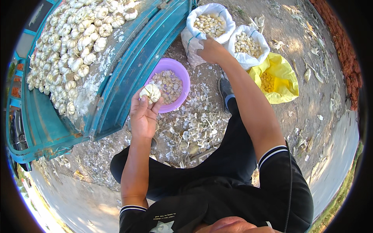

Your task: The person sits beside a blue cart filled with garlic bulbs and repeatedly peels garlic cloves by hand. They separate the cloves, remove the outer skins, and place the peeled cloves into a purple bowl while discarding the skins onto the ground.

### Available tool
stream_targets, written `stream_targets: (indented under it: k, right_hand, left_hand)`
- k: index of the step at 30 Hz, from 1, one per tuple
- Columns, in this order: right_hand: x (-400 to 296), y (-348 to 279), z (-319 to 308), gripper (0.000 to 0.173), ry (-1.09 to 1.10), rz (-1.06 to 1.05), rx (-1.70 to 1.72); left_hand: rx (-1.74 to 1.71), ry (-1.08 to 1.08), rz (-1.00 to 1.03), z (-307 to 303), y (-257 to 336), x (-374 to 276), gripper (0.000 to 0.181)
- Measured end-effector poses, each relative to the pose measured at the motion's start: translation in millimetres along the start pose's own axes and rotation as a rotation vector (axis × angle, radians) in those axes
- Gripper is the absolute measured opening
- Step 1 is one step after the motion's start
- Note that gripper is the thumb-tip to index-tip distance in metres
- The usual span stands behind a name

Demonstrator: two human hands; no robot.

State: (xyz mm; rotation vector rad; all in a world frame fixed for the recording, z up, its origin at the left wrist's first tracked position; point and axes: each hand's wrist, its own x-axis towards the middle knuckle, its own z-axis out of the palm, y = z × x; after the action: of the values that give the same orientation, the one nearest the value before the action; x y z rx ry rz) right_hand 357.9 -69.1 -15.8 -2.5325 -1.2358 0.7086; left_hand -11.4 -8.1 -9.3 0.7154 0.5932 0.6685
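Observation:
My left hand (144, 116) holds a garlic bulb (151, 93) between thumb and fingers. The bulb is above the near edge of a purple plastic basin (184, 97) with loose garlic cloves (168, 83) inside. Farther out, my right hand (212, 50) grips the near rim of a tall white woven sack (193, 27). That sack is filled with peeled-looking cloves (209, 24). My right fingertips are partly hidden by the hand and the sack's folds.
A smaller white sack (263, 43) of cloves and a yellow bag (287, 78) holding yellowish pieces stand at right. To the left, a blue-green metal truck bed (131, 70) carries heaped garlic bulbs (81, 40). Papery skins (192, 128) litter the ground. Red mesh sacks (344, 49) line the far right.

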Motion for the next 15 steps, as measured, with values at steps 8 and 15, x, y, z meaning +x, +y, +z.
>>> stream_targets:
  k: [8, 15]
  right_hand:
    - [-8, 10, -2, 0.077, -0.083, 0.035, 0.022]
    - [-9, 141, -2, 0.069, 0.205, 0.357, -0.089]
  left_hand:
    - [-0.075, 0.045, -0.06, 3, 0, 0, 0.042]
    - [-0.117, -0.024, -0.105, 12, -5, 3, 0.046]
